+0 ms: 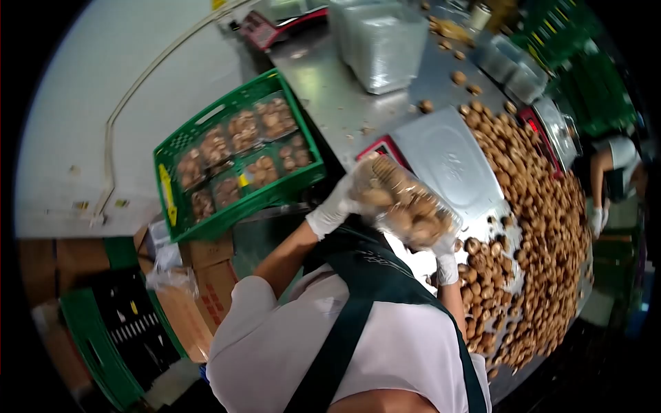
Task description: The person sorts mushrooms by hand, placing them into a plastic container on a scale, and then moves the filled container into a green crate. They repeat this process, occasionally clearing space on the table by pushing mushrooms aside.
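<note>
Between my gloved hands is a clear plastic tray of mushrooms (406,206), tilted and held in front of my apron. My left hand (334,208) grips its left end, and my right hand (446,260) holds the lower right end; its fingers are partly hidden by the tray. Just beyond the tray lies a scale (447,162) with a metal platform and a red base. Loose brown mushrooms (544,241) are heaped on the metal table to the right, close to my right hand. To the left, a green crate (241,221) holds several packed trays of mushrooms.
Stacked clear plastic trays (385,51) stand at the back of the table. A second scale (547,138) sits beyond the mushroom heap, near a co-worker's gloved hand (597,220). Cardboard boxes (200,296) and a green crate (96,344) are at lower left.
</note>
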A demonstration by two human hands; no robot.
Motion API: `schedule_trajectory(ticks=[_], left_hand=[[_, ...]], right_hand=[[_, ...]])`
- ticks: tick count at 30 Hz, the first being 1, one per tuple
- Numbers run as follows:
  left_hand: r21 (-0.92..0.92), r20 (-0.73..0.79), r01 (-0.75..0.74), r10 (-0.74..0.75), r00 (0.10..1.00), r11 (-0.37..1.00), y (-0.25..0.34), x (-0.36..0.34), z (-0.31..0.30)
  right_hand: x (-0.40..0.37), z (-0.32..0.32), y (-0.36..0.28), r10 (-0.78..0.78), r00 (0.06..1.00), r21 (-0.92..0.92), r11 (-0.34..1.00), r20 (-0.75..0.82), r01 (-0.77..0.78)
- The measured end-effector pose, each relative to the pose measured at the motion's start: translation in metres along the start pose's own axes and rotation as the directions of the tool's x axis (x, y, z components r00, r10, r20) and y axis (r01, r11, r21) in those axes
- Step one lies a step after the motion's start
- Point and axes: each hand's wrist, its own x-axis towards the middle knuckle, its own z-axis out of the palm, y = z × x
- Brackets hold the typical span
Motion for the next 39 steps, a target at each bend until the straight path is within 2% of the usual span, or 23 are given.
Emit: schedule_trajectory(ticks=[1,2,3,4,5,7,10,13,15,18,19,21,22,23,25,27,29,31,33,34,35,37,39], left_hand=[[0.199,0.17,-0.023,-0.012,0.985,0.98,-0.026,-0.008,-0.02],[-0.318,0.012,-0.023,0.028,1.0,0.948,0.041,-0.014,0.022],[-0.385,-0.14,-0.014,-0.043,0.989,0.923,0.019,-0.027,0.021],[-0.423,-0.141,0.007,-0.074,0.987,0.906,-0.011,-0.037,-0.005],[-0.463,-0.138,0.029,-0.104,0.985,0.886,-0.03,-0.043,-0.026],[-0.478,-0.413,-0.129,-0.093,0.906,0.869,0.043,-0.027,-0.011],[-0.395,-0.635,-0.121,-0.175,0.753,0.911,0.082,-0.031,-0.059],[-0.043,-0.827,0.146,-0.117,0.549,0.988,0.06,-0.048,-0.152],[-0.212,-0.829,0.187,-0.278,0.485,0.959,0.064,-0.046,-0.175],[-0.145,-0.872,0.718,-0.431,0.232,0.681,0.007,-0.055,-0.237],[0.235,-0.87,0.839,-0.28,0.406,0.49,-0.015,-0.063,-0.248],[0.269,-0.813,0.963,-0.529,0.245,0.033,-0.033,-0.059,-0.264],[0.242,-0.812,0.97,-0.54,0.223,0.037,-0.019,-0.046,-0.254],[0.354,-0.881,0.935,-0.334,0.335,0.005,-0.05,-0.049,-0.273],[0.384,-0.923,0.907,-0.08,0.376,-0.17,0.011,-0.014,-0.214],[0.576,-0.805,0.817,0.153,0.573,-0.024,0.003,0.008,-0.222],[0.831,-0.554,0.535,0.307,0.774,0.152,0.009,0.048,-0.218],[0.95,-0.296,0.208,0.458,0.838,0.232,0.033,0.105,-0.194],[0.944,-0.096,-0.113,0.584,0.806,0.311,0.076,0.16,-0.143],[0.955,0.035,-0.215,0.637,0.77,0.207,0.088,0.185,-0.127],[0.927,0.077,-0.271,0.579,0.812,0.258,0.104,0.206,-0.107],[0.91,0.349,-0.414,0.595,0.724,-0.03,0.113,0.252,-0.085],[0.889,0.458,-0.374,0.466,0.757,-0.265,0.109,0.291,-0.081]], right_hand=[[-0.026,0.072,0.099,-0.283,0.926,-0.338,0.871,0.248,0.357],[-0.004,0.054,0.025,-0.033,0.965,-0.168,0.983,0.26,0.079],[0.022,0.035,-0.055,0.219,0.942,-0.005,0.974,0.255,-0.225],[0.019,0.052,-0.06,0.246,0.948,0.38,0.873,0.2,-0.307],[0.03,0.058,-0.071,0.002,0.994,0.364,0.93,0.114,-0.043],[0.039,0.065,-0.088,0.21,0.898,0.22,0.925,0.386,-0.311],[0.05,0.076,-0.095,0.102,0.921,0.262,0.942,0.375,-0.211],[0.052,0.082,-0.088,0.08,0.932,0.255,0.95,0.354,-0.179],[0.048,0.083,-0.082,0.135,0.932,0.17,0.965,0.336,-0.201],[0.037,0.086,-0.073,0.209,0.926,0.15,0.952,0.313,-0.265],[0.032,0.088,-0.069,0.253,0.918,0.136,0.943,0.306,-0.305],[0.027,0.085,-0.075,0.32,0.897,0.076,0.931,0.305,-0.358],[0.026,0.083,-0.078,0.327,0.901,0.072,0.93,0.286,-0.36],[0.023,0.081,-0.08,0.333,0.904,0.068,0.929,0.266,-0.363],[0.011,0.086,-0.066,0.354,0.911,0.148,0.91,0.21,-0.388],[0.008,0.083,-0.068,0.434,0.879,0.131,0.877,0.197,-0.463],[0.007,0.078,-0.075,0.429,0.894,0.063,0.896,0.131,-0.439],[0.005,0.073,-0.081,0.499,0.859,0.02,0.863,0.11,-0.504],[-0.001,0.071,-0.079,0.433,0.901,0.06,0.899,0.035,-0.435],[-0.004,0.068,-0.082,0.447,0.894,0.069,0.892,0.008,-0.447],[-0.005,0.066,-0.085,0.458,0.889,0.079,0.887,-0.017,-0.455],[-0.015,0.069,-0.08,0.482,0.875,0.065,0.876,-0.051,-0.478],[-0.023,0.066,-0.083,0.54,0.838,0.05,0.842,-0.08,-0.537]])
